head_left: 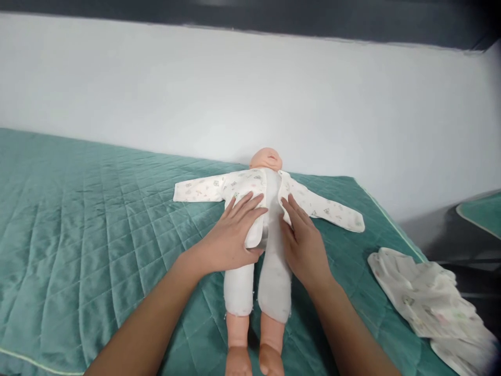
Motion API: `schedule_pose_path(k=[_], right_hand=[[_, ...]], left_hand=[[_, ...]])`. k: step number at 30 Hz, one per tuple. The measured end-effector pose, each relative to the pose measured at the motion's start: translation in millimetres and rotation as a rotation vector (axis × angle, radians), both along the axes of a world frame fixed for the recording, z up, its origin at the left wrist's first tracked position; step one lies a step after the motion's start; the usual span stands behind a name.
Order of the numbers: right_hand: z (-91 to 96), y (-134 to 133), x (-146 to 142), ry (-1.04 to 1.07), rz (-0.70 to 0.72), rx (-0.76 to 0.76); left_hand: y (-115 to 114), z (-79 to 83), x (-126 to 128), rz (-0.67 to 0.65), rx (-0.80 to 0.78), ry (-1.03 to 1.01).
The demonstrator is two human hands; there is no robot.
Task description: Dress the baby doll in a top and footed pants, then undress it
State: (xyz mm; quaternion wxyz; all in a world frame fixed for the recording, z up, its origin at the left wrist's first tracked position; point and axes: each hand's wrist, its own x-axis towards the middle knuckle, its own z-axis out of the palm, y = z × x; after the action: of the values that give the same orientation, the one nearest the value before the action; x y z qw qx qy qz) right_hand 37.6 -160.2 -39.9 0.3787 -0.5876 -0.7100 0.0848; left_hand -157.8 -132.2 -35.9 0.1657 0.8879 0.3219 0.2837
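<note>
A baby doll point(275, 261) lies on its back, head toward the wall and bare plastic feet toward me. Its body and upper legs are white cloth. On its arms and shoulders is a white printed baby shirt point(245, 184), parted down the front so the chest shows. My left hand point(235, 235) rests with spread fingers on the left front panel of the shirt. Along the right panel's edge lies my right hand point(303, 240), its fingers stretched out against the doll's side. Neither hand grips anything that I can see.
Beneath the doll is a green quilted cover point(117, 250). Crumpled white printed clothing point(430, 303) lies at the right edge of it. A white wall point(195, 94) rises behind the doll's head. Another green surface point(483, 211) shows at the far right.
</note>
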Motion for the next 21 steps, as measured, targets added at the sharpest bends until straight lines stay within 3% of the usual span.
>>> schedule_pose_path(k=[4,7,13,16,19,21], right_hand=[[0.4,2.8,7.4,0.091,0.127,0.087],[1.8,0.8,5.8,0.046,0.225,0.119],[2.2,-1.1,4.4,0.003,0.282,0.111],[3.0,-0.8,1.2,0.047,0.212,0.139],[5.9,-0.6,-0.9,0.165,0.010,0.196],[7.3,0.9,2.2,0.292,-0.148,0.157]], left_hand=[[-1.9,-4.4,5.2,0.109,0.036,-0.118],[-1.7,-5.4,7.8,0.153,0.058,-0.219],[-9.2,0.6,12.6,0.236,0.072,-0.446],[-10.9,2.8,12.3,0.384,-0.064,-0.666],[-2.4,1.2,7.8,0.528,-0.291,-1.024],[8.0,-2.5,3.2,0.576,-0.407,-1.259]])
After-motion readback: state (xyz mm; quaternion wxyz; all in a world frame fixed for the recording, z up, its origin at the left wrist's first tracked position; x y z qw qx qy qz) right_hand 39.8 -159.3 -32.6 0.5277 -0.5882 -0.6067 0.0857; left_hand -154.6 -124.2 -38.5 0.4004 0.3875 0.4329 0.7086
